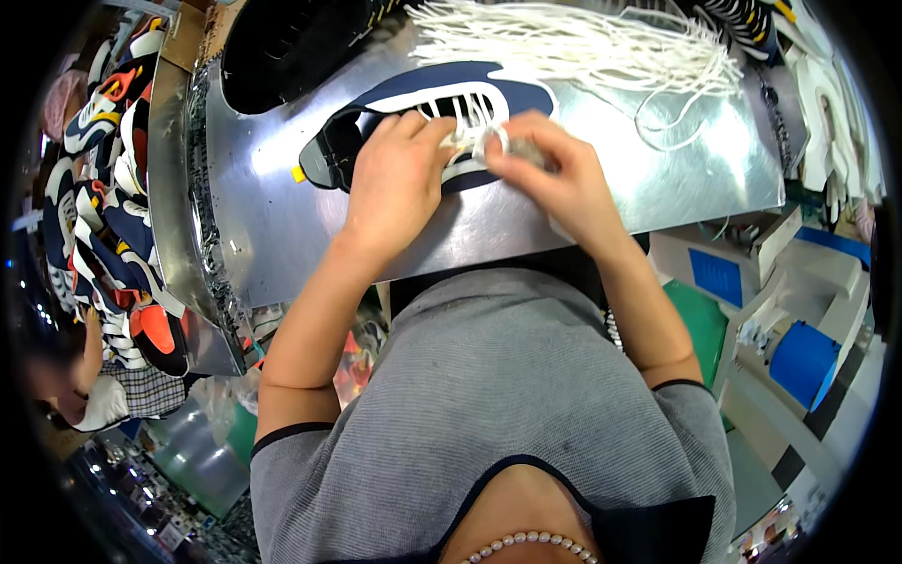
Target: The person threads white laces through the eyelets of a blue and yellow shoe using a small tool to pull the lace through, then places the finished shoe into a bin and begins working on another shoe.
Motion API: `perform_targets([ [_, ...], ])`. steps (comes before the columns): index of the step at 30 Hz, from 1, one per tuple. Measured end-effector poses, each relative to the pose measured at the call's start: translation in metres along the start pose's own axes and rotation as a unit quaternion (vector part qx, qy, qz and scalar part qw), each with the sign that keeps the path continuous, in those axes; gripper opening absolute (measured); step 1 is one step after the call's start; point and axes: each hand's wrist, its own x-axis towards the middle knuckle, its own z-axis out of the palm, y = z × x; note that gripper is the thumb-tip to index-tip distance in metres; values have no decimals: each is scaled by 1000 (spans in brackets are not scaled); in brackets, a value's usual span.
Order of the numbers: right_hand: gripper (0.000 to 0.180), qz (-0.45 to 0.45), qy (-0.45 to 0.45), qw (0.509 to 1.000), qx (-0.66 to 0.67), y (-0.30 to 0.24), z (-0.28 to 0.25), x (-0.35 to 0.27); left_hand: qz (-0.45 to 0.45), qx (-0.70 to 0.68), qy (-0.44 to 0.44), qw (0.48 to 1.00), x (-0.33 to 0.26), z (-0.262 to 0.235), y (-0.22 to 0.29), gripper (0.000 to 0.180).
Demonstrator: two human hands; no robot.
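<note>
A navy and white shoe upper (526,94) lies on its side across the metal bench, its grey heel pointing left and its toe right. White lace runs through its eyelets. My left hand (399,169) rests over the near side of the upper, fingers curled in and gripping it by the eyelets. Just to the right, my right hand (559,169) pinches a white shoelace (493,143) between thumb and fingertips, a little blurred. The left thumb is mostly hidden.
A heap of loose white laces (573,42) covers the bench's far edge. At the far left stands a black open container (282,56). Several shoe uppers (113,216) are piled left, beyond a metal rim (178,188). White parts (822,113) hang at far right.
</note>
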Motion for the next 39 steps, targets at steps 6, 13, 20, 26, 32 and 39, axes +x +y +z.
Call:
perform_targets([
  [6, 14, 10, 95, 990, 102, 17, 7, 31, -61, -91, -77, 991, 9, -5, -6, 23],
  [13, 10, -60, 97, 980, 164, -16, -22, 44, -88, -140, -72, 984, 7, -8, -7, 22],
  [20, 15, -65, 117, 989, -57, 30, 4, 46, -68, -151, -72, 984, 15, -9, -6, 31],
  [26, 18, -145, 177, 966, -118, 45, 10, 54, -98, -63, -35, 993, 12, 6, -3, 37],
  [32, 19, -142, 170, 969, -114, 47, 8, 52, -90, -130, -70, 985, 14, 6, -7, 36],
  [39, 20, -149, 144, 971, -120, 46, 5, 51, -87, -171, -48, 980, 14, 11, -7, 25],
])
